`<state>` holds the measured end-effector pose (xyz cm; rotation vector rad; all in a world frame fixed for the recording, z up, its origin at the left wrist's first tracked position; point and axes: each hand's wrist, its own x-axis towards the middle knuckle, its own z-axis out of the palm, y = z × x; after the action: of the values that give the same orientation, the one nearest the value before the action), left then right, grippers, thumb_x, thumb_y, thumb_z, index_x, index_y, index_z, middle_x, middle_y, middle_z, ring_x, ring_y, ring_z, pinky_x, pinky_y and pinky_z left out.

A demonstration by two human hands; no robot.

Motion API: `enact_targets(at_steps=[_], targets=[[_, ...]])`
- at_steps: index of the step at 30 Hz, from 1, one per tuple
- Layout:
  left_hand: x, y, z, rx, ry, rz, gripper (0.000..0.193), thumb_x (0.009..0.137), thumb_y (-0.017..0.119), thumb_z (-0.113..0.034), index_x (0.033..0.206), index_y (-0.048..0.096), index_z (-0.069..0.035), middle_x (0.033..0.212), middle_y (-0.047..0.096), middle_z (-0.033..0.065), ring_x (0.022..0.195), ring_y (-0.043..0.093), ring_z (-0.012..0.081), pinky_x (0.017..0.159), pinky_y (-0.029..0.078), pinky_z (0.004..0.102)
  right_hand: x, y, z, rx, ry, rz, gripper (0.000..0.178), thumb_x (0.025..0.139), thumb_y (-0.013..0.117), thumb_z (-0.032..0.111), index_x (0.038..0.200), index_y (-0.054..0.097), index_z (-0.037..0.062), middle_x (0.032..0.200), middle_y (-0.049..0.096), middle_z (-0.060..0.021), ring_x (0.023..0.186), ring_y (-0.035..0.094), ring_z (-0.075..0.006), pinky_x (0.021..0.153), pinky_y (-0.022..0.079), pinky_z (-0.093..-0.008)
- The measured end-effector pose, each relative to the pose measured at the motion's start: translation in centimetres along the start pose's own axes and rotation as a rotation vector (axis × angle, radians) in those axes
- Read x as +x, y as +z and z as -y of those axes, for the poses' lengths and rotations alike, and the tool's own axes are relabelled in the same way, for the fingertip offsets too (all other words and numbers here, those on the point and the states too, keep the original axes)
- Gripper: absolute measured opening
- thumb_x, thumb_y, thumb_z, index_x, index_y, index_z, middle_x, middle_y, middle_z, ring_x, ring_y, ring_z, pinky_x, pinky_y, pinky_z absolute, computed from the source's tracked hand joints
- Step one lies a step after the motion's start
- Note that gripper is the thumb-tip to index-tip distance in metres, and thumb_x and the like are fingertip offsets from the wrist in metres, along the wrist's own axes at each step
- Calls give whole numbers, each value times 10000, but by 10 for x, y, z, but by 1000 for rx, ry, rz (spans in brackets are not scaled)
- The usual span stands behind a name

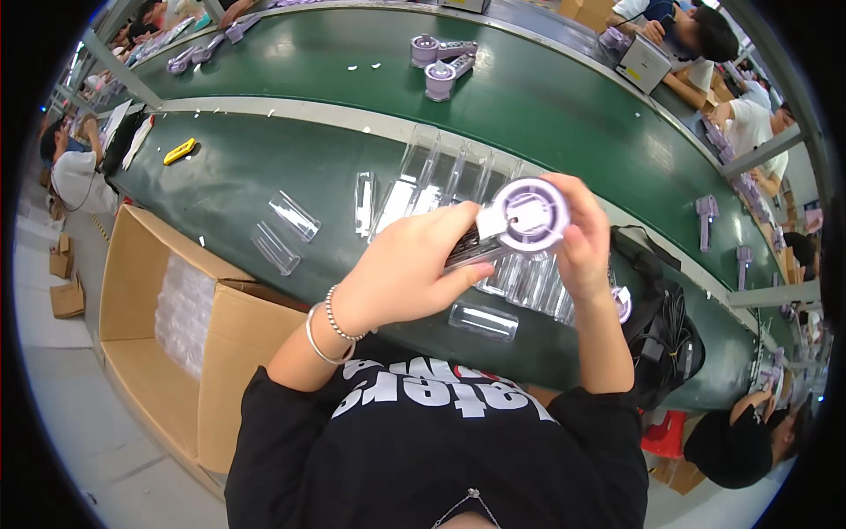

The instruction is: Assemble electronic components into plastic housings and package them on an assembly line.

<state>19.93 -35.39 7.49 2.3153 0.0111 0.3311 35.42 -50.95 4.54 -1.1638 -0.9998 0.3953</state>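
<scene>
Both my hands hold one lavender appliance [534,214] above the bench; its round ringed end faces up, and its kind is not certain. My left hand [401,260] is closed around the dark, handle-like part. My right hand [583,236] curls its fingers and thumb around the rim of the round end. Behind and below them lie several clear plastic cylinders [458,172] in rows. A single clear cylinder [484,321] rests nearer to me, below the hands. Another lavender round part [622,304] shows beside my right forearm, partly hidden.
Left of me stands an open cardboard box [145,291] with bubble wrap [185,315] inside. A yellow cutter [180,152] and loose clear cylinders [295,216] lie on the bench. A black bag with cables [665,339] sits right. Beyond runs a green conveyor [352,97] carrying lavender appliances [441,78]; co-workers sit around.
</scene>
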Motion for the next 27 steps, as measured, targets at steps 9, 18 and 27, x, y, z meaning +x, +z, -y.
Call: enact_targets(at_steps=[9, 18, 27], targets=[[2, 17, 8, -221, -84, 90, 409, 833, 655, -280, 1066, 537, 35, 677, 607, 196, 637, 634, 325, 593, 477, 377, 12, -1, 7, -146, 434, 97, 473, 841, 505, 408, 941, 613, -41, 836, 635, -76, 777, 585, -107, 702, 451, -234], [1, 25, 2, -216, -226, 173, 349, 896, 601, -289, 1018, 537, 32, 589, 578, 83, 503, 603, 151, 497, 443, 277, 14, 2, -6, -7, 530, 117, 348, 862, 517, 297, 881, 628, -32, 802, 623, -62, 733, 566, -104, 675, 443, -237], [7, 18, 14, -254, -317, 307, 337, 915, 572, -306, 968, 538, 25, 586, 577, 94, 505, 608, 163, 504, 450, 281, 7, 12, -6, -143, 575, -9, 336, 870, 527, 291, 878, 632, -29, 792, 628, -54, 715, 562, -97, 656, 440, -225]])
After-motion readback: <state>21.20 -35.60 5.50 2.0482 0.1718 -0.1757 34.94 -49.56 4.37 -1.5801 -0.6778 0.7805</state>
